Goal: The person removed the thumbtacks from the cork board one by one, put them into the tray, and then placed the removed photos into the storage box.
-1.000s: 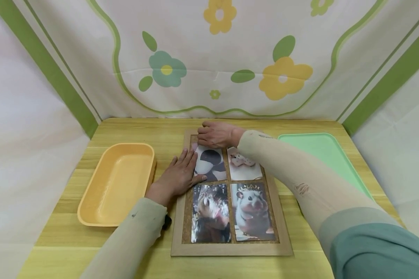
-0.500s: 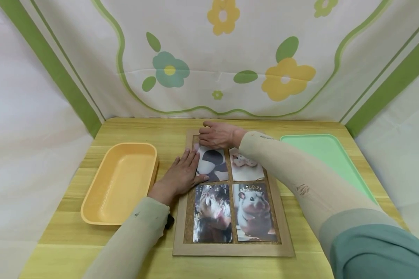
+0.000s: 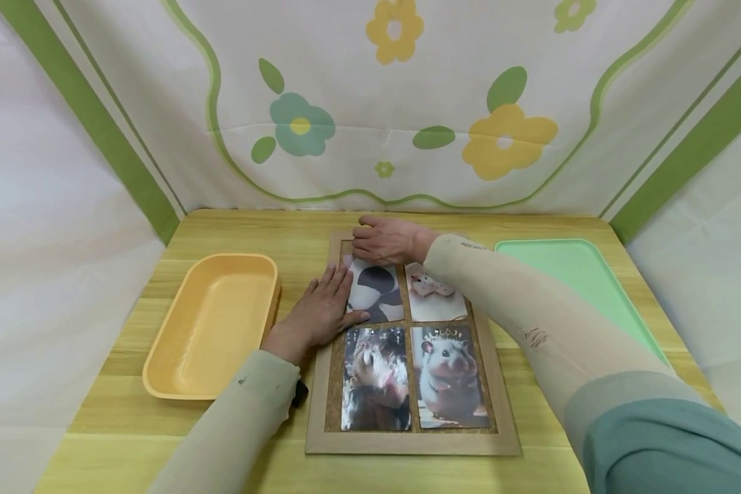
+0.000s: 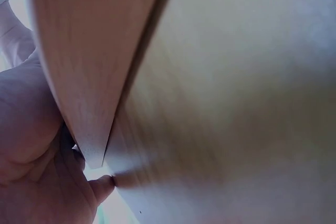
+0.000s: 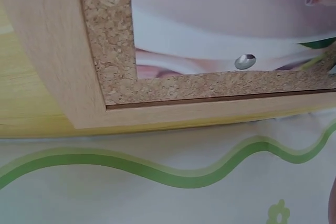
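Observation:
A wood-framed cork board (image 3: 414, 442) lies on the table with several photos. My left hand (image 3: 321, 309) rests flat, fingers straight, across the board's left rim and the edge of the upper-left panda photo (image 3: 379, 295). At the top of that photo is my right hand (image 3: 387, 240), fingers bent; whatever lies under its fingertips is hidden. Partly behind the right forearm is the upper-right photo (image 3: 435, 298); a silver thumbtack (image 5: 245, 62) sits at its top edge in the right wrist view. Below are a dark glossy photo (image 3: 377, 384) and a crowned hamster photo (image 3: 449, 384).
An orange tray (image 3: 206, 329) stands left of the board on the wooden table (image 3: 123, 418). To the right lies a green tray (image 3: 562, 267), partly covered by the right arm. A flower-printed cloth (image 3: 370, 137) rises behind the table's back edge.
The head view shifted slightly at first, so the scene sits a little to the right. Both hands stay in practically the same place on the board.

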The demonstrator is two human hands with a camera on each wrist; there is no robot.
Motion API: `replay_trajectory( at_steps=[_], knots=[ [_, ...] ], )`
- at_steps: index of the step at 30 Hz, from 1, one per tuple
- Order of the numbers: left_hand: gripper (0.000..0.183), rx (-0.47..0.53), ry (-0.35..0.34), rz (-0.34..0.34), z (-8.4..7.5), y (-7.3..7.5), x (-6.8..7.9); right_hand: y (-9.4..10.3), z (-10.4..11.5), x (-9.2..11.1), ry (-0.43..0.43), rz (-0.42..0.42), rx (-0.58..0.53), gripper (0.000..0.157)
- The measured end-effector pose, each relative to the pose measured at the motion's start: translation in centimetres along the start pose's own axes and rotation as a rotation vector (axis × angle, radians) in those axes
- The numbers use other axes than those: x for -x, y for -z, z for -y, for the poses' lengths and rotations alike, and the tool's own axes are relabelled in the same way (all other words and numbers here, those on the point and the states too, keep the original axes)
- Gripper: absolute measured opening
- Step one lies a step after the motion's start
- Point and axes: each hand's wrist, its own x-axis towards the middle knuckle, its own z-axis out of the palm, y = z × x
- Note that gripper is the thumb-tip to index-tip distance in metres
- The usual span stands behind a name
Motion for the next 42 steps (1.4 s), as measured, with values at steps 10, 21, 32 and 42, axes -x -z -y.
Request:
replay_trajectory(
  at_steps=[10, 21, 32, 42],
  knots=[
    [0.091, -0.003, -0.002, 0.002, -0.2, 0.0, -0.2, -0.3, 0.6, 0.9, -0.009, -0.079, 0.037, 0.029],
    [0.092, -0.016, -0.007, 0.008, 0.0, -0.1, -0.4, -1.2, 1.3, 1.4, -0.112, -0.362, 0.066, 0.025],
    [0.092, -0.014, -0.019, 0.011, 0.3, -0.1, -0.8, -1.5, 1.8, 2.0, -0.258, -0.412, 0.058, 0.028],
    [0.092, 0.004, -0.045, -0.009, 1.1, 0.0, -1.2, -1.5, 1.7, 2.9, -0.370, -0.489, 0.081, 0.022]
  ],
)
